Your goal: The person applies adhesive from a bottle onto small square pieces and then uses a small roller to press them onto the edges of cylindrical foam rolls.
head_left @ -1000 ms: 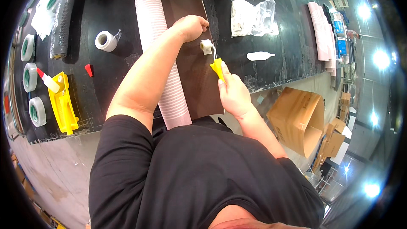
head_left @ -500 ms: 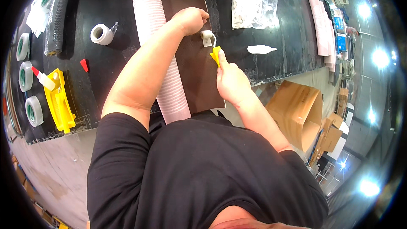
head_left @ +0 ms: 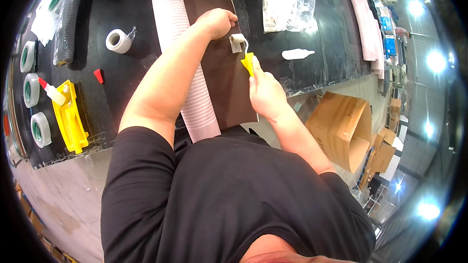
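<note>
A dark brown mat (head_left: 219, 87) lies flat on the black table in front of me, its left side alongside a pale pink ribbed roll (head_left: 199, 100). My left hand (head_left: 217, 23) reaches across the roll, fingers closed at the mat's right edge, seemingly pinching it. Wrapped round the yellow handle of a small paint roller (head_left: 247, 63) is my right hand (head_left: 267, 92), close to the mat's right edge. The white roller head rests over the mat, just below my left hand, beside a small white label (head_left: 236, 47).
To the left are a yellow tray (head_left: 70, 117), a glue bottle (head_left: 54, 95), rolls of tape (head_left: 41, 129), a red wedge (head_left: 99, 76) and a film roll (head_left: 118, 42). On the right lie a plastic bag (head_left: 287, 12) and a white bottle (head_left: 297, 54). An open cardboard box (head_left: 336, 126) stands beyond the table edge.
The view has shifted slightly. Both hands stay almost in place, and the paint roller keeps nearly the same spot on the mat.
</note>
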The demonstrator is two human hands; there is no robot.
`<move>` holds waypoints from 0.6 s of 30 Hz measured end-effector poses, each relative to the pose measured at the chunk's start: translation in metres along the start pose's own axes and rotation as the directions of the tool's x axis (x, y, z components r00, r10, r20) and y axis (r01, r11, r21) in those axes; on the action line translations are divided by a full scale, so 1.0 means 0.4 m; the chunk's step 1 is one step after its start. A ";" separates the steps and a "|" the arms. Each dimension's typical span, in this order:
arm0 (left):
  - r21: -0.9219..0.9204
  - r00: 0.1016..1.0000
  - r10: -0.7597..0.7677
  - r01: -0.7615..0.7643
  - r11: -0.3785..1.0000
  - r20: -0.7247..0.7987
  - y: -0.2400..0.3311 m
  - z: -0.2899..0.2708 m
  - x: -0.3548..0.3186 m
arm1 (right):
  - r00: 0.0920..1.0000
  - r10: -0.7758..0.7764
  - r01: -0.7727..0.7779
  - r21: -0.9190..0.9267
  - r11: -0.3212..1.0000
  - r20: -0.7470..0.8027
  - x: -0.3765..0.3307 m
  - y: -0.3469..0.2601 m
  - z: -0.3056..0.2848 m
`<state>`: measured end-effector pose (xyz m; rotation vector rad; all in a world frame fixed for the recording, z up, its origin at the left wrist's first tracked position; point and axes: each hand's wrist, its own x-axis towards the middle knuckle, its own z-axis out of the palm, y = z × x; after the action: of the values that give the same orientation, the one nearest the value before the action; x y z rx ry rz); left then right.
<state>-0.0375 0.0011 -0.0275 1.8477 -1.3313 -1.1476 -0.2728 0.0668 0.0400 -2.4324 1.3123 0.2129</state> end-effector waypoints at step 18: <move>0.051 1.000 0.012 -0.011 0.999 -0.005 0.004 -0.002 -0.003 | 0.926 0.203 -0.130 -0.236 0.963 0.317 -0.059 -0.035 -0.048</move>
<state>-0.0375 0.0016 -0.0254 1.8754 -1.3786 -1.1121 -0.2751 0.0845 0.0681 -2.3074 1.3935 0.8188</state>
